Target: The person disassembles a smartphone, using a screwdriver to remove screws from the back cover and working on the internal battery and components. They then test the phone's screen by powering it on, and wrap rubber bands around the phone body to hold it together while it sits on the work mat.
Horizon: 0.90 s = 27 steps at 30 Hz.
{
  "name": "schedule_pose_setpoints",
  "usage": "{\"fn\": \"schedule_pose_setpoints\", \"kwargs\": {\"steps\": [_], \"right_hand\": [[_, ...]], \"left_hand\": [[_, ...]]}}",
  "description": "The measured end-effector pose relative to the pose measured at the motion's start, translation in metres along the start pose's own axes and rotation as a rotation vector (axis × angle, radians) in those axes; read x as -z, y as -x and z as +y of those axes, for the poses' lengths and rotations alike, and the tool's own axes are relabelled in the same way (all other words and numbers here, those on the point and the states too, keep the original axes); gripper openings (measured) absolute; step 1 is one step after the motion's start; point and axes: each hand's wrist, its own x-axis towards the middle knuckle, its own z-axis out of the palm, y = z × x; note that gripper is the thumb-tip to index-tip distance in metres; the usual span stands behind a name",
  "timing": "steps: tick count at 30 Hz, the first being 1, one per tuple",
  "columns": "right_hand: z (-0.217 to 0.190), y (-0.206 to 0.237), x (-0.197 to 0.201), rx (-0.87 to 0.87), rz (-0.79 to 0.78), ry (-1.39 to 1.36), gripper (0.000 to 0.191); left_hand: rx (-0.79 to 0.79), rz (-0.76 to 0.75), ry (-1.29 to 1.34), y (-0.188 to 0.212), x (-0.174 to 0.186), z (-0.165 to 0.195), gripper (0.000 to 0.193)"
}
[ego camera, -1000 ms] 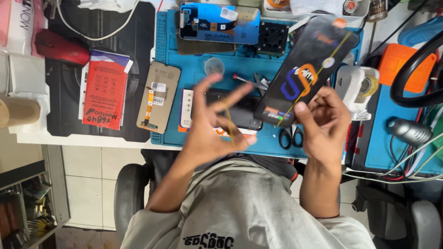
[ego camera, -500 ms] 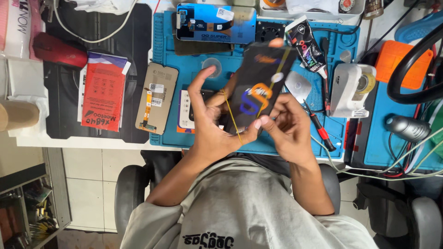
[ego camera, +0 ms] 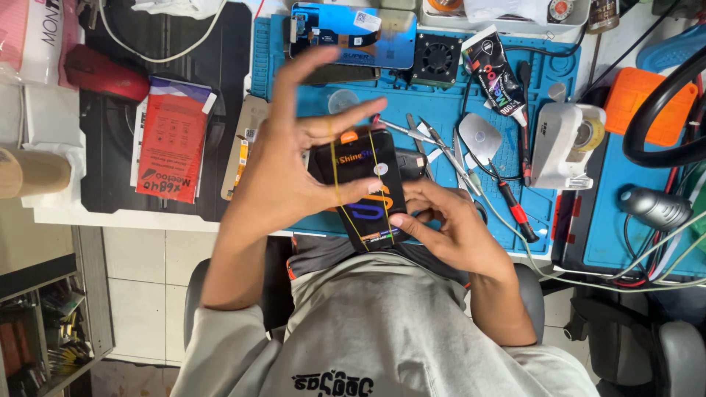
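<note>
A black phone screen (ego camera: 368, 187) with a colourful film on its face is held upright over the table's near edge, with thin yellow rubber bands stretched around it. My left hand (ego camera: 283, 165) has its fingers spread, a yellow band looped over them, thumb against the screen's left side. My right hand (ego camera: 448, 228) grips the screen's lower right edge.
A blue work mat (ego camera: 441, 110) carries tweezers (ego camera: 423, 136), a red-handled screwdriver (ego camera: 515, 209), a black glue tube (ego camera: 496, 73) and a small fan (ego camera: 435, 57). A red packet (ego camera: 170, 147) lies on a black mat at left. A white device (ego camera: 562, 143) and cables sit right.
The screen came down from the upper right to the middle, turning more upright. My left hand opened its fingers wide with a band on them. My right hand dropped to the screen's lower edge.
</note>
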Motion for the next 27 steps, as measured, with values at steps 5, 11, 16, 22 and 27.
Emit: {"fn": "schedule_pose_setpoints", "kwargs": {"steps": [5, 11, 16, 22, 27], "right_hand": [[0.005, 0.002, 0.001, -0.038, 0.023, -0.127, 0.032], [0.009, 0.002, 0.004, -0.016, 0.058, -0.131, 0.032], [0.006, 0.001, 0.000, -0.030, 0.049, -0.095, 0.033], [0.003, 0.003, -0.007, -0.077, 0.037, 0.015, 0.031], [0.006, 0.006, -0.008, -0.038, 0.086, 0.012, 0.031]], "left_hand": [[0.182, -0.080, 0.077, 0.001, 0.006, -0.003, 0.106], [0.218, -0.156, 0.210, 0.008, 0.022, -0.008, 0.079], [0.263, 0.290, -0.172, 0.004, 0.021, -0.010, 0.027], [-0.343, 0.122, -0.404, -0.006, 0.012, -0.003, 0.028], [-0.169, 0.174, -0.453, -0.007, -0.007, -0.002, 0.023]]}}
